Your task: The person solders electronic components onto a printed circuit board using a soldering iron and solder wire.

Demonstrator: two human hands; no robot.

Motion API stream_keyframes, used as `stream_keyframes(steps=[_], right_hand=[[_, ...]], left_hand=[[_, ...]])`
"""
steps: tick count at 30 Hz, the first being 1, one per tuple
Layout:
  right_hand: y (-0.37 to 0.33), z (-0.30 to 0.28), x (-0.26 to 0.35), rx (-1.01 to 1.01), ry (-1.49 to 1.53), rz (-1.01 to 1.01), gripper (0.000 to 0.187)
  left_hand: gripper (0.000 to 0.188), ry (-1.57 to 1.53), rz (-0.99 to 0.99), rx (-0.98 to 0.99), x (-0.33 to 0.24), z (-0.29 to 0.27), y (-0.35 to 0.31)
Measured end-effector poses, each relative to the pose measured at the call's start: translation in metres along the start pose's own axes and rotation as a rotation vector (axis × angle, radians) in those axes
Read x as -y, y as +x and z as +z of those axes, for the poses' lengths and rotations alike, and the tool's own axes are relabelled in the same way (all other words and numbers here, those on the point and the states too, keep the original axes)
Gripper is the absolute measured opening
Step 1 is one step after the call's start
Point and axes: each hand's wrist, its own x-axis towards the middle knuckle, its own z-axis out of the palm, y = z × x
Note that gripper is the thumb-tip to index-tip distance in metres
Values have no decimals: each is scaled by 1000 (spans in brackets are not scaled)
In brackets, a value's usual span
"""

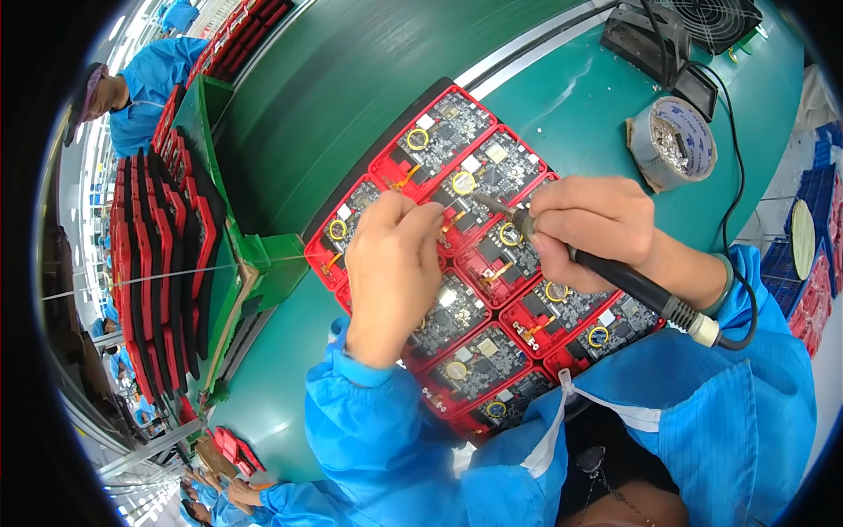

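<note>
A black tray holds several red housings with circuit boards on the green bench. My right hand grips a black soldering iron, its tip pointing left onto a board near the tray's middle. My left hand rests on the boards beside that tip, fingers pinched together, seemingly on a thin wire; what it holds is too small to tell. Both forearms wear blue sleeves.
A tape roll holding solder scraps and a black iron stand with a fan sit at the back right. Stacked red and black trays stand on a green rack at left. Other people in blue work at far left and bottom left.
</note>
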Motion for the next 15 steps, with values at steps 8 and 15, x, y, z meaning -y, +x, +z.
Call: stream_keyframes(steps=[8, 15], right_hand=[[-11, -9, 1, -90, 26, 55, 6], [-27, -51, 18, -151, -3, 118, 5]], left_hand=[[9, 153, -46, -108, -6, -32, -20], [10, -165, -102, -16, -22, -24, -37]])
